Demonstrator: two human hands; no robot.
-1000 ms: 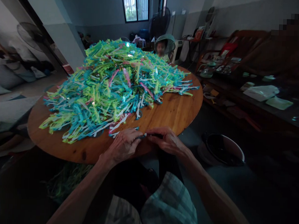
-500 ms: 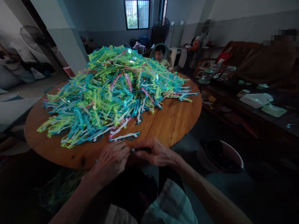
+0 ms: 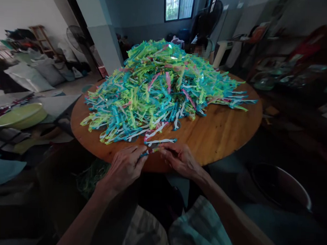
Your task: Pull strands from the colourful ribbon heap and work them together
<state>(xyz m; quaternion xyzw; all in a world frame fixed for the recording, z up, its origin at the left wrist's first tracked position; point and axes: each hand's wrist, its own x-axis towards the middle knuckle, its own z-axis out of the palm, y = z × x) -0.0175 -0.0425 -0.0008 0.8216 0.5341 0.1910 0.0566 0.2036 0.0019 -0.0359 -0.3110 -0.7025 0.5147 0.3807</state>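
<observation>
Between my hands, at the near edge of the round table, is a thin strip [image 3: 152, 150] with blue, dark red and pale yellow parts; its kind is unclear. My left hand [image 3: 128, 164] pinches its blue end between thumb and fingers. At the other end, my right hand [image 3: 179, 159] closes its fingertips on the pale part. Just beyond them lies a white strip with blue ends [image 3: 161, 141], beside a pink and white one [image 3: 155, 132]. Behind these rises a big heap of thin plastic strips [image 3: 154, 90] in yellow-green, blue, white and pink.
The round wooden table [image 3: 219, 128] carries the heap. On the floor to the right stands a bucket [image 3: 281, 187]. At left are a yellow basin [image 3: 21, 115], white sacks [image 3: 28, 76] and a standing fan [image 3: 76, 39]. Another person [image 3: 199, 48] is partly hidden behind the heap.
The view has swung left, so the table appears further right. My hands have moved slightly apart, and more of the strip between them shows.
</observation>
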